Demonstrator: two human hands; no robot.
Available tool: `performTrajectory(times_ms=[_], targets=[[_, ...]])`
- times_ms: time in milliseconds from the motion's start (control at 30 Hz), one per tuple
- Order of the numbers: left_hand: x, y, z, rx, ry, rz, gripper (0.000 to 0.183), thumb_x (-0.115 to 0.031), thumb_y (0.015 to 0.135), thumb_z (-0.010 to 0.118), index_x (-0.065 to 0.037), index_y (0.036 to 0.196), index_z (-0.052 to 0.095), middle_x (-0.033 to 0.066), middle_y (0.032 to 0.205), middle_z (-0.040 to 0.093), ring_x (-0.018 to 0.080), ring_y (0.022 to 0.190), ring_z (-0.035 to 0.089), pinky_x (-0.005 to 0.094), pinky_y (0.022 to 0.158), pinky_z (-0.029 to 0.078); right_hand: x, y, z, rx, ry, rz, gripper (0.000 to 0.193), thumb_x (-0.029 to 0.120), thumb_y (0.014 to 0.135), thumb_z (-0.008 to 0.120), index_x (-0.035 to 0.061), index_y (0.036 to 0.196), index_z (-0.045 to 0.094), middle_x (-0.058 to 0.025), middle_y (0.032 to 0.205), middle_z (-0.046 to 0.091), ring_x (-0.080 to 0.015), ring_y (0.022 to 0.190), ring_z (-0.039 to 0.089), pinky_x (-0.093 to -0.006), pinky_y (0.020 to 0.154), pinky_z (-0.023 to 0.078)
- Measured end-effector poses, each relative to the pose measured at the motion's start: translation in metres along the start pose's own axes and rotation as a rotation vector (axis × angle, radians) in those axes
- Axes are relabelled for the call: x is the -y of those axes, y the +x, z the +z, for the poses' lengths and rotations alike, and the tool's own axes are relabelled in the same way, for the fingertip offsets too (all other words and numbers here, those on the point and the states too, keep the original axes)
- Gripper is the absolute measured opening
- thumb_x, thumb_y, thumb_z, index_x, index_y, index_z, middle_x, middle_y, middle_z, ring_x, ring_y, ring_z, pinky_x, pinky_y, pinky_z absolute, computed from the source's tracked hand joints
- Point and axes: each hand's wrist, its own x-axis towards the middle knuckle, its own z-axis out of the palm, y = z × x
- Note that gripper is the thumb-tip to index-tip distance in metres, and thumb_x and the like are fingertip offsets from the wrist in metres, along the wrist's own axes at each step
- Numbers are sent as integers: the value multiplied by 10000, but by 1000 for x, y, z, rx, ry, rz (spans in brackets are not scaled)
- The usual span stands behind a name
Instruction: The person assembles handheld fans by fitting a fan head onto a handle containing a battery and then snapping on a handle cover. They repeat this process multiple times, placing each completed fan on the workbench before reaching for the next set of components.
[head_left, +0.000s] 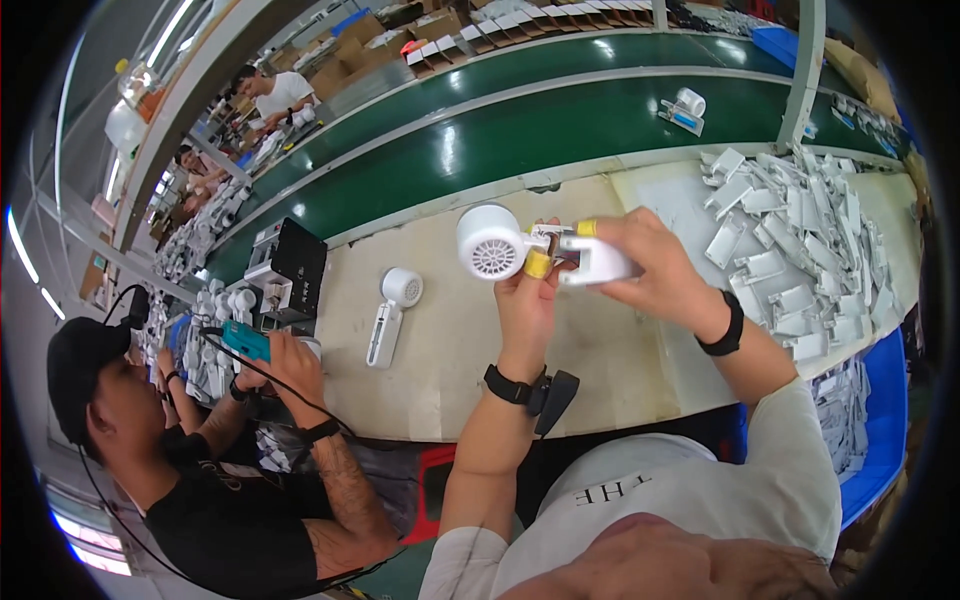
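A white handheld fan with a round grille is held above the table by my left hand, closed around its neck. My right hand grips a white handle shell against the fan's neck. Thin dark wires show between the two parts, though the fingers hide much of the joint. Yellow finger covers are on fingers of both hands. Left of my hands, a second white fan lies on the tabletop, its handle pointing toward me.
A heap of white handle shells covers the table's right side, above a blue bin. At left, a co-worker holds a teal electric screwdriver near a black box. A green conveyor carrying a fan part runs behind.
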Motion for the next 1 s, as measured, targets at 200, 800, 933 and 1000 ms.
performTrajectory(times_ms=[200,800,933,1000], targets=[[-4,-7,2,80,101,30,374,-113,897,519,-16,1250,446,155,1261,488,157,1067,521,254,843,448,3,-5,11,57,1,-52,570,96,636,739,103,1157,510,-67,1182,568,-260,911,550,-336,802,416],[1,-13,10,129,204,104,474,-89,836,548,17,1270,389,171,1275,469,236,1146,486,347,983,388,7,-15,1,29,-128,-176,525,99,628,718,89,1115,522,-60,1215,533,-225,822,537,-339,762,440],[2,-13,6,131,159,72,509,-112,823,586,16,1274,388,171,1284,460,245,1161,473,355,988,382,10,-14,1,72,-54,-117,508,110,647,721,84,1111,513,-76,1223,524,-256,882,549,-351,770,438],[4,-13,3,168,138,108,540,-143,818,615,16,1279,383,172,1295,449,254,1177,460,364,998,374,10,-14,2,58,-44,-128,511,110,648,720,84,1113,510,-83,1217,526,-266,895,549,-353,770,438]])
